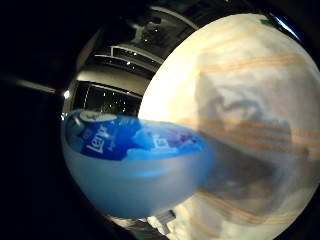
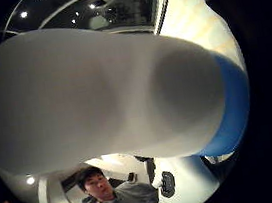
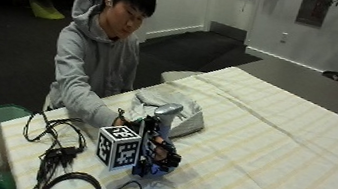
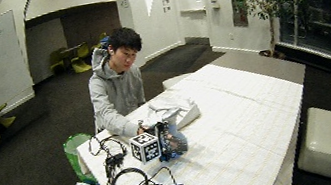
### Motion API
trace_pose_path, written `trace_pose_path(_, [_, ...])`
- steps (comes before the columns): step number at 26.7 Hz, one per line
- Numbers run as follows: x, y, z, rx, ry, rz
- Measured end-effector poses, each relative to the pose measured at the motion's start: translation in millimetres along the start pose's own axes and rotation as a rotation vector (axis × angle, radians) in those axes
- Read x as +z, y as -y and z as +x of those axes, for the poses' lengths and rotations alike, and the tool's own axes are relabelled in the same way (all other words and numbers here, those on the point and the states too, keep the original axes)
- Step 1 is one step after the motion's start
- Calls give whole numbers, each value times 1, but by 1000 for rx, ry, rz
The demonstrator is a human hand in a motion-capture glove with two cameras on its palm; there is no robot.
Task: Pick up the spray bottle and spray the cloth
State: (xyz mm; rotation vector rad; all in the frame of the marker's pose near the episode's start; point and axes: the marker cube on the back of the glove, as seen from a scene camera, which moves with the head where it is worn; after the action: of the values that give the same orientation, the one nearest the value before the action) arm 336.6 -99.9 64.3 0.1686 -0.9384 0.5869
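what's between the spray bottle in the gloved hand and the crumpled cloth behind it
In the outside view, nothing: the white-headed blue spray bottle gripped by the gloved right hand stands right before the crumpled white cloth.

A table (image 3: 294,158) under a pale striped covering carries a crumpled cloth (image 3: 171,106) and black cables (image 3: 56,151).

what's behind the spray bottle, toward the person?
A crumpled white cloth lies on the striped tablecloth just behind the spray bottle, which the right hand grips. The bottle and hand cover the cloth's near edge, so any contact between them is hidden.
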Motion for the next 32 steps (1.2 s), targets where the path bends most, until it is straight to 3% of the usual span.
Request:
trace_pose_path(15, [27, 8, -8, -7, -12, -50])
trace_pose_path(32, [46, 21, -18, 9, 20, 38])
